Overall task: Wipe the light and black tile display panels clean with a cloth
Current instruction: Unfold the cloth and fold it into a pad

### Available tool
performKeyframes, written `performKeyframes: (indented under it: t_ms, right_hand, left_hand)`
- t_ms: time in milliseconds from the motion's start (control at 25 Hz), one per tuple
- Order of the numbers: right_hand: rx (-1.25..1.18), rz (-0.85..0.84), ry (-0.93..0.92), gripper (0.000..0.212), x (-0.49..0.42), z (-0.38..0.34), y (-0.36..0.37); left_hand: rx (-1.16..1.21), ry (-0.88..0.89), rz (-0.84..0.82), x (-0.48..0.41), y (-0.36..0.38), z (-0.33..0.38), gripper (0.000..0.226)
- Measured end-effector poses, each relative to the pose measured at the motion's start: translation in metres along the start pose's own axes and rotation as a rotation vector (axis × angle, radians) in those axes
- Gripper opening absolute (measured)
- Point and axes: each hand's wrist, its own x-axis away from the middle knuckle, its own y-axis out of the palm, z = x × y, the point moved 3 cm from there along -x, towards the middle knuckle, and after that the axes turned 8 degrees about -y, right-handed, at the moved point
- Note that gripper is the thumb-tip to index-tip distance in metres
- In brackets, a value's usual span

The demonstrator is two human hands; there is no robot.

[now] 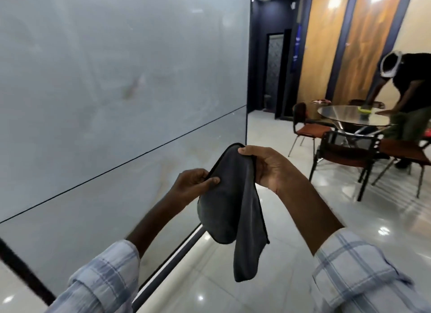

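One dark cloth (233, 207) was held between two hands. The left hand (196, 184) pinched its edge under the thumb, and the right hand (268, 170) gripped the top fold, the rest hanging below the fingers. I'd fold it into a flat pad first. Beyond the fingertips stood the light panel (105, 79), in two sections. No black panel showed.
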Motion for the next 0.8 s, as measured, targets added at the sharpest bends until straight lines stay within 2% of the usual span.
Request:
performKeyframes:
  t_ms: [120, 240, 400, 520, 600, 680, 720, 800]
  right_hand:
    - [-0.1, -0.026, -0.007, 0.011, -0.006, -0.008, 0.011]
    - [-0.16, -0.014, -0.005, 0.011, -0.009, -0.008, 0.02]
    - [-0.177, 0.005, 0.021, 0.005, -0.007, -0.007, 0.036]
    - [-0.144, 0.027, 0.013, 0.013, -0.007, -0.007, 0.051]
    - [-0.117, -0.053, -0.017, 0.017, -0.002, -0.014, 0.06]
    - [-0.174, -0.203, -0.087, 0.005, 0.009, -0.024, 0.066]
    - [-0.219, -0.269, -0.138, 0.015, 0.013, -0.029, 0.066]
    - [-0.235, -0.35, -0.183, 0.022, 0.015, -0.034, 0.067]
  left_hand:
    - [0.039, -0.118, 0.054, 0.037, -0.012, -0.033, 0.067]
    - [0.106, -0.164, 0.146, 0.079, -0.031, -0.064, 0.074]
    - [0.233, -0.196, 0.324, 0.125, -0.059, -0.069, 0.062]
    - [0.433, -0.168, 0.457, 0.136, -0.089, -0.049, 0.049]
    - [0.558, -0.149, 0.531, 0.137, -0.111, -0.027, 0.031]
    - [0.689, -0.126, 0.52, 0.138, -0.132, -0.005, 0.02]
    - [0.748, -0.108, 0.478, 0.139, -0.142, 0.007, 0.02]
    - [0.74, -0.082, 0.413, 0.138, -0.155, 0.027, 0.017]
